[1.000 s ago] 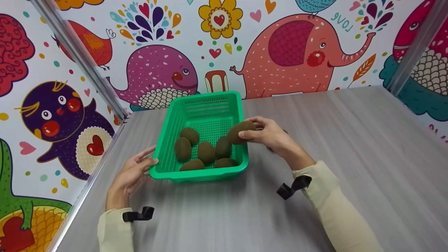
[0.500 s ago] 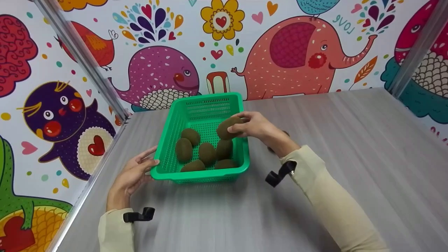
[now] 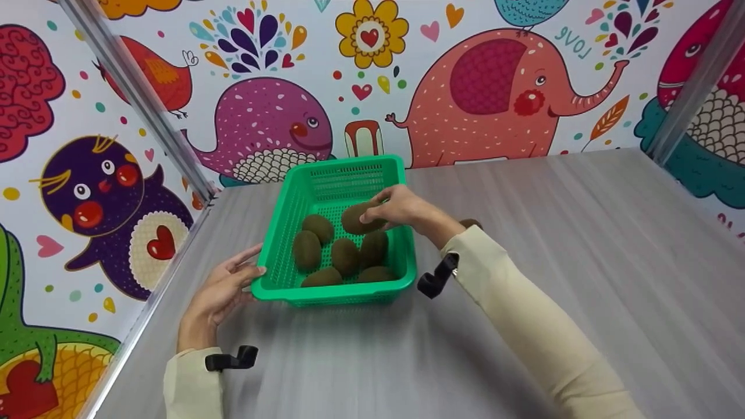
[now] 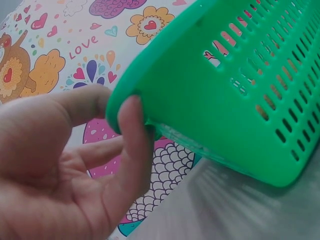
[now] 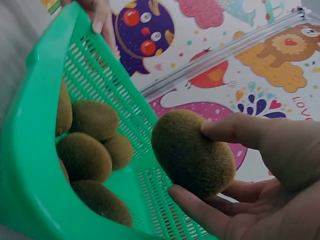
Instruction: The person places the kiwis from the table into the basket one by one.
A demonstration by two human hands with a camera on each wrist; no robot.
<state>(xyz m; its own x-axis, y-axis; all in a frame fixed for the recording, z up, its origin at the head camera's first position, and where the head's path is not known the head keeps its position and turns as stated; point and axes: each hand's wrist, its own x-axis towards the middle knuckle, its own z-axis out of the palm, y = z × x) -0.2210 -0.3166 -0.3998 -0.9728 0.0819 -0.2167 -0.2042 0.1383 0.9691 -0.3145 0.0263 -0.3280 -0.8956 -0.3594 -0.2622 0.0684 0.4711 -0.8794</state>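
A green plastic basket [image 3: 273,233] with slotted walls holds several brown, fuzzy kiwis, one of them a kiwi [image 3: 346,256] near the middle of its front half. My left hand [image 3: 218,294] pinches the basket's rim at the front left corner; the left wrist view shows the thumb and a finger on either side of the rim [image 4: 125,97]. Over the basket's inside, my right hand [image 3: 404,210] holds another kiwi [image 5: 192,152] between thumb and fingers. In the right wrist view this kiwi appears apart from those lying in the basket.
Partly hidden behind the right forearm, a brown rounded thing [image 3: 470,223] lies on the grey table [image 3: 559,244]. A wall with cartoon prints [image 3: 489,99] closes off the back, and a metal frame post [image 3: 145,110] stands at the left.
My right hand has carried the kiwi leftward from the basket's right rim to above its middle. The left hand and the basket stay nearly in place.
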